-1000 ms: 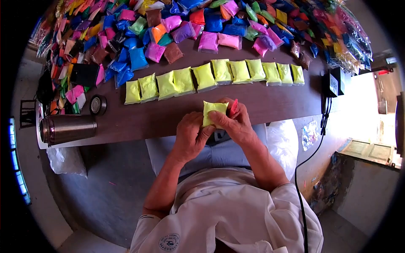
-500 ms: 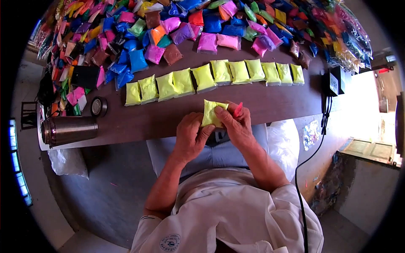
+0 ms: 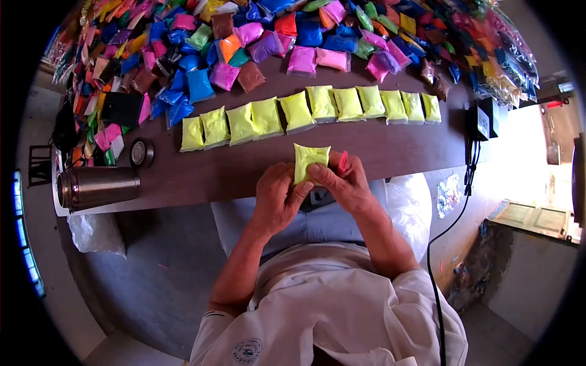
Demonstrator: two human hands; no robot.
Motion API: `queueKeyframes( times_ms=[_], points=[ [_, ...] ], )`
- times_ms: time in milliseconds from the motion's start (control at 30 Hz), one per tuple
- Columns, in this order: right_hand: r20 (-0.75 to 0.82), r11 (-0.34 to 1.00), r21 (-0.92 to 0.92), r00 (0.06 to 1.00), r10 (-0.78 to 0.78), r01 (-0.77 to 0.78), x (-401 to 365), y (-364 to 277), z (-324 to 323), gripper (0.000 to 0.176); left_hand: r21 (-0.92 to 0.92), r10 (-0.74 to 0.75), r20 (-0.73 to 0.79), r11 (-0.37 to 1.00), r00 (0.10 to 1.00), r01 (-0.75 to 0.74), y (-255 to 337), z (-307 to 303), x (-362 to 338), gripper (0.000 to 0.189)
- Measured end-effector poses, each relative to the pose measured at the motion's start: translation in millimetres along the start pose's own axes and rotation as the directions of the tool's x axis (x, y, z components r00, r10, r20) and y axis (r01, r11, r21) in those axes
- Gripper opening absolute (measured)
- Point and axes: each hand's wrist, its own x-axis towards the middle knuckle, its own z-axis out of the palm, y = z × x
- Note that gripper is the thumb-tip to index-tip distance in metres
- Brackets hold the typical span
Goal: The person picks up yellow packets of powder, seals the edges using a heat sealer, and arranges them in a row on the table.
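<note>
Well, from my remote seat the long dark brown wooden table (image 3: 244, 174) fills the upper half of the view, its near edge running just above the lap. Piled along its far side is a loose heap of small plastic packets of coloured powder (image 3: 183, 55), pink, blue, orange and brown, spilling toward both ends. Nearer me lies a tidy row of yellow-green powder packets (image 3: 305, 110), edge to edge, which I judge were set apart by colour. Between that row and the near edge runs a bare strip of wood, the only free room for moving. A brushed steel flask (image 3: 101, 186) lies on its side at the left end, close to the edge; a black box with a cable (image 3: 485, 119) sits at the right end. My left hand (image 3: 276, 198) and right hand (image 3: 347, 186) meet over the near edge, fingers curled tight round a single yellow-green plastic packet (image 3: 310, 157), held upright off the wood, thumbs pressed on its lower half, seemingly to steady it. A small pink strip (image 3: 343, 161) is tucked under my right fingers
</note>
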Motion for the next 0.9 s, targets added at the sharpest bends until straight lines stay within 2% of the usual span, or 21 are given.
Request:
queueKeyframes(
  times_ms=[67,133,167,233,267,367,433,533,767,833,900],
  points=[
    [-0.013,1.0,-0.002,1.0,-0.014,0.014,0.0,-0.7,1.2,0.023,-0.01,0.011,-0.019,1.0,1.0,-0.011,1.2,-0.6,-0.7,0.029],
    [0.002,0.998,-0.046,0.999,-0.032,0.032,0.3,-0.2,0.2,0.024,-0.057,-0.13,0.004,0.99,0.992,0.13,5.9,-3.4,-1.2,0.028],
    [0.003,0.998,-0.046,0.999,-0.032,0.032,0.5,-0.6,1.7,0.024,-0.056,-0.13,0.003,0.99,0.991,0.13,5.3,-3.1,-1.1,0.028],
    [-0.022,0.991,0.132,1.0,0.008,-0.005,0.3,-1.7,6.1,0.024,-0.11,-0.147,-0.031,0.984,0.989,0.143,3.8,-1.6,-1.2,0.026],
    [-0.022,0.991,0.133,1.0,0.008,-0.006,0.1,-2.6,4.4,0.024,-0.11,-0.147,-0.031,0.984,0.989,0.143,4.7,-2.2,-0.5,0.026],
    [-0.042,0.998,0.049,0.999,0.035,-0.033,1.7,-3.2,-2.1,0.023,-0.075,-0.111,0.002,0.991,0.994,0.111,6.8,-2.8,1.3,0.026],
    [-0.022,0.999,0.021,0.999,-0.043,0.044,4.5,3.6,-2.0,0.023,-0.053,-0.081,-0.004,0.995,0.997,0.081,3.3,-1.2,-0.1,0.027],
    [-0.003,0.998,0.002,0.998,-0.068,0.068,5.3,3.5,-4.4,0.02,0.006,-0.023,0.016,1.0,1.0,0.023,-0.2,-1.2,0.3,0.028],
    [0.001,0.998,0.031,0.998,-0.063,0.063,5.7,2.4,-5.8,0.015,0.007,0.039,-0.01,0.999,0.999,-0.039,4.8,-2.3,1.9,0.03],
    [-0.051,0.996,0.078,0.998,0.044,-0.04,3.8,-7.0,-1.7,0.016,-0.095,-0.13,-0.015,0.987,0.991,0.128,6.6,-2.5,-0.3,0.031],
    [-0.016,0.996,0.076,0.999,0.051,-0.049,1.3,-6.5,-13.2,0.016,-0.061,-0.11,-0.008,0.992,0.994,0.109,4.5,-2.7,0.1,0.031]
  ],
)
